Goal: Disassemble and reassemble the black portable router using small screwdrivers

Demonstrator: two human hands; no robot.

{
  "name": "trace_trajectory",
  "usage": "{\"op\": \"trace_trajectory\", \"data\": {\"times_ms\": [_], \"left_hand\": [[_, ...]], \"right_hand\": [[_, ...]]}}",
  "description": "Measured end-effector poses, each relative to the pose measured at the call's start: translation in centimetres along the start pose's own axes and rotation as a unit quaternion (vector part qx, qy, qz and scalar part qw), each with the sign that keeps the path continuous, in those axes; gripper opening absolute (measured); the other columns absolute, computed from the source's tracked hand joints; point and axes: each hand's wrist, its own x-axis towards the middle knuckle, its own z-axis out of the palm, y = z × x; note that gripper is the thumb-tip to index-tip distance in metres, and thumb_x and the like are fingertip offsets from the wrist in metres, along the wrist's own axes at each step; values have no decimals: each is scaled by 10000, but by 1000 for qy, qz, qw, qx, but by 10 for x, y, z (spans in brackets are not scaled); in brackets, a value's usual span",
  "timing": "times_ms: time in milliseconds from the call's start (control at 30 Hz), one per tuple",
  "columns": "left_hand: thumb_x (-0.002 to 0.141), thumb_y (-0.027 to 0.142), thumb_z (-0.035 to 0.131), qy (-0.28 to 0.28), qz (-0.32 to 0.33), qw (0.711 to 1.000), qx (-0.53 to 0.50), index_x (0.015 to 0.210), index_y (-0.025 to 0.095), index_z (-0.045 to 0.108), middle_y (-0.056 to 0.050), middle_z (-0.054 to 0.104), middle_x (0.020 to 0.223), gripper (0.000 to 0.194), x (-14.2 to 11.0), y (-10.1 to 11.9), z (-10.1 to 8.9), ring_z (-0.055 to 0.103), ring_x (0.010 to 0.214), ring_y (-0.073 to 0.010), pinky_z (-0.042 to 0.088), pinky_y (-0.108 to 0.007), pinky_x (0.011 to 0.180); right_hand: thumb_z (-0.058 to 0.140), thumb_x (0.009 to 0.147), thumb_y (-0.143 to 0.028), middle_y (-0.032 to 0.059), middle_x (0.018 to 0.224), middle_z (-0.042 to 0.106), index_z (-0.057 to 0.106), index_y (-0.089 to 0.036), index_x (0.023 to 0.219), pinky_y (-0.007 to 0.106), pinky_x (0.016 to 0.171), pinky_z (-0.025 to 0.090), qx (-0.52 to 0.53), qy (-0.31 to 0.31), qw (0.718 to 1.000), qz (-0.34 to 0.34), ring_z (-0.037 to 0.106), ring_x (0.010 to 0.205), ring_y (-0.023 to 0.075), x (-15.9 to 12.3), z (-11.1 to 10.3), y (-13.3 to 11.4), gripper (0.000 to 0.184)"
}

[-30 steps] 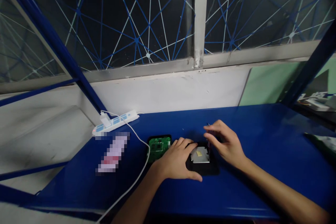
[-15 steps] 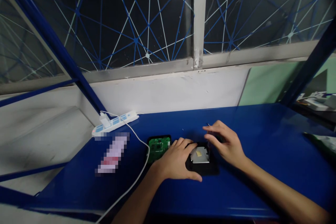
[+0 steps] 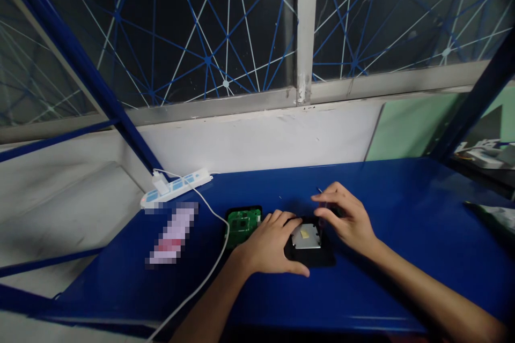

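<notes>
A small black case (image 3: 311,256) with a silver metal plate (image 3: 306,237) inside lies on the blue table (image 3: 402,214). My left hand (image 3: 270,245) rests on the case's left edge, thumb along its front and fingers curled over it. My right hand (image 3: 349,218) sits at the case's right side, fingers pinched around a thin dark tool (image 3: 319,191) whose tip points up and back. To the left of my left hand lies a second black tray holding a green circuit board (image 3: 243,221).
A white power strip (image 3: 177,186) with a plugged-in white cable (image 3: 209,273) lies at the table's back left; the cable runs off the front edge. A blurred pink-white item (image 3: 173,236) lies left of the board. Blue frame posts (image 3: 80,64) and clutter (image 3: 486,153) flank the table.
</notes>
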Motion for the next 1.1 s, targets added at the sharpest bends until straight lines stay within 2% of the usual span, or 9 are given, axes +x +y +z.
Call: {"op": "trace_trajectory", "data": {"times_ms": [133, 300, 500, 633, 733, 867, 967, 1033, 1100], "left_hand": [[695, 763, 705, -2, 2, 1000, 0, 1453, 258, 414, -106, 507, 1395, 957, -1, -2, 1, 462, 1249, -351, 364, -539, 1096], [691, 763, 706, -1, 3, 1000, -1, 1464, 265, 405, -103, 502, 1401, 968, -1, -3, 2, 465, 1251, -355, 368, -530, 1090], [689, 763, 716, 5, 6, 1000, 2, 1440, 250, 423, -103, 512, 1383, 956, 0, -1, 2, 472, 1232, -341, 388, -522, 1078], [682, 775, 712, 2, 4, 1000, 2, 1433, 257, 428, -105, 516, 1376, 956, 0, -2, 2, 475, 1229, -345, 376, -532, 1087], [692, 776, 703, 1, 2, 1000, 3, 1453, 260, 410, -110, 506, 1392, 965, 0, -3, 3, 461, 1252, -353, 353, -536, 1102], [692, 777, 697, -2, 3, 1000, 4, 1458, 263, 411, -106, 503, 1394, 966, 0, -3, 2, 468, 1241, -353, 374, -524, 1084], [692, 776, 698, 2, 6, 1000, 6, 1456, 254, 415, -106, 506, 1391, 968, 0, -2, 2, 467, 1243, -350, 382, -521, 1083], [688, 776, 702, 4, 6, 1000, 9, 1449, 248, 421, -109, 510, 1388, 967, 0, -2, 2, 467, 1246, -348, 378, -523, 1089], [686, 776, 705, 3, 5, 1000, 10, 1444, 247, 426, -114, 512, 1387, 966, 1, -2, 2, 469, 1246, -349, 377, -528, 1091]], "right_hand": [[547, 969, -249, 61, 967, 715, 651, -259, 1243, 332, 661, 581, 16, -11, 998, 58, 692, 731, 169, -6, 0, 0, 293], [391, 1025, -286, 91, 1103, 725, 657, -233, 1188, 342, 717, 592, 64, -29, 995, 73, 727, 839, 192, -11, -2, 5, 316], [597, 940, -304, 74, 970, 644, 689, -251, 1095, 381, 735, 571, -4, -11, 1000, -1, 656, 842, 210, -4, -1, 3, 188], [697, 876, -291, 47, 880, 612, 713, -278, 1108, 357, 658, 563, -29, 1, 1000, -9, 627, 772, 198, -2, 1, 1, 233], [659, 903, -281, 43, 882, 671, 660, -272, 1215, 339, 644, 576, -12, 4, 999, 38, 656, 709, 178, -6, 3, 0, 312], [463, 1005, -274, 78, 1087, 726, 611, -250, 1220, 325, 691, 598, 50, -22, 994, 96, 729, 820, 183, -10, 1, 1, 263], [449, 1007, -260, 81, 1091, 695, 653, -247, 1116, 342, 718, 589, 45, -24, 997, 52, 711, 840, 183, -7, -1, 1, 232], [557, 962, -264, 64, 977, 667, 676, -249, 1071, 348, 707, 574, 10, -9, 1000, 13, 676, 796, 183, -4, -1, 0, 162], [639, 917, -254, 36, 862, 632, 685, -258, 1101, 347, 692, 561, -25, -3, 1000, -10, 641, 748, 179, -2, 1, -1, 190]]}}
